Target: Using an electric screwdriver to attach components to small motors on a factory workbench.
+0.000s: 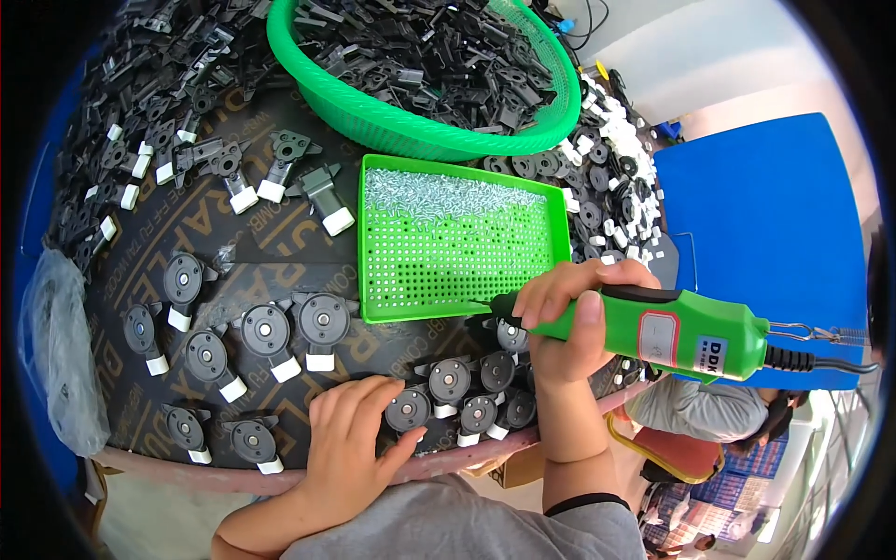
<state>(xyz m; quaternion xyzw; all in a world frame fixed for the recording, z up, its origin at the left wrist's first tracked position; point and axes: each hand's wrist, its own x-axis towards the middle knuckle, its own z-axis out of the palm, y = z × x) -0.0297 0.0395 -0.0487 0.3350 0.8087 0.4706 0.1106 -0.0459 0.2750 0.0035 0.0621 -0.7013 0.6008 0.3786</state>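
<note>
My right hand (581,313) is wrapped round a green electric screwdriver (695,338), held nearly level with its bit pointing left. The bit's tip is over the front edge of a green perforated tray (371,280). Small silver screws (448,196) are heaped along the tray's far side, and more stand in its holes. Near the table's front edge, my left hand (350,429) has its thumb and fingers round a black round part with a white tab (408,409). Similar parts, such as the black disc assembly (449,380), lie just right of it.
A large green basket (420,140) full of black plastic pieces stands at the back. Loose black pieces (187,56) cover the far left. Black discs and white tabs (611,140) are piled at the right. A blue panel (765,252) and a seated person (700,411) are beyond.
</note>
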